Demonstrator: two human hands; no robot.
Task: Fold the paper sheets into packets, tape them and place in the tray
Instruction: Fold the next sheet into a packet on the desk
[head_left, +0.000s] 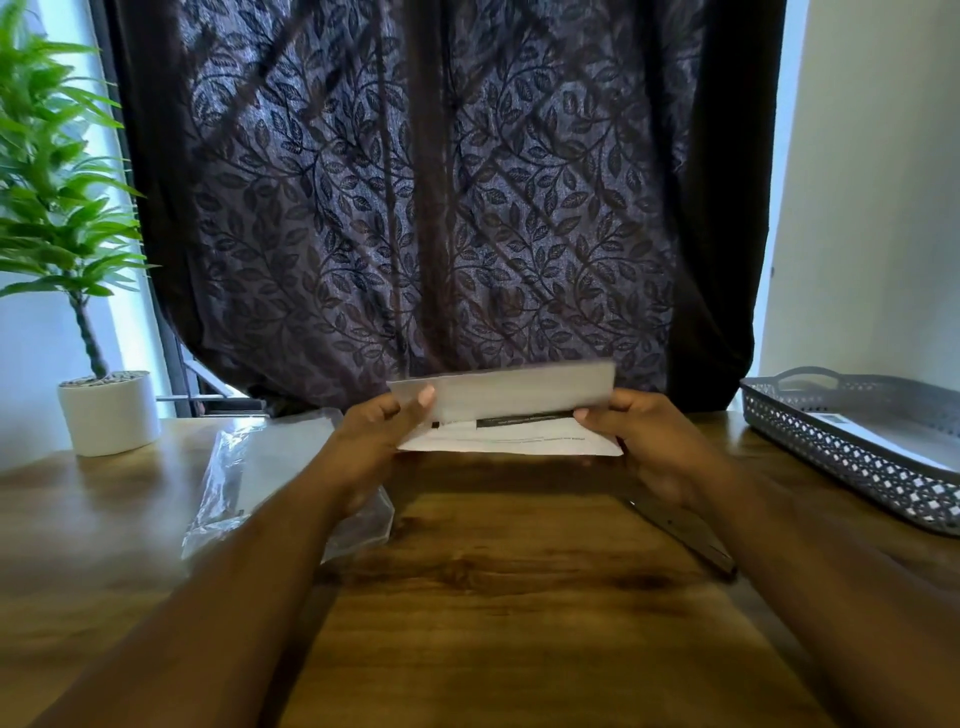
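A white paper sheet (511, 410), partly folded with its upper flap raised, hangs just above the far middle of the wooden table. A dark printed bar shows along the fold. My left hand (382, 423) pinches its left end and my right hand (639, 434) pinches its right end. A grey perforated tray (810, 434) stands at the right and holds a white folded packet (883, 441).
A clear plastic sleeve (234, 467) lies on the table at the left, partly under my left forearm. Dark scissors (685, 535) rest beside my right wrist. A potted plant (106, 410) stands at the far left corner. A dark leaf-patterned curtain hangs behind the table.
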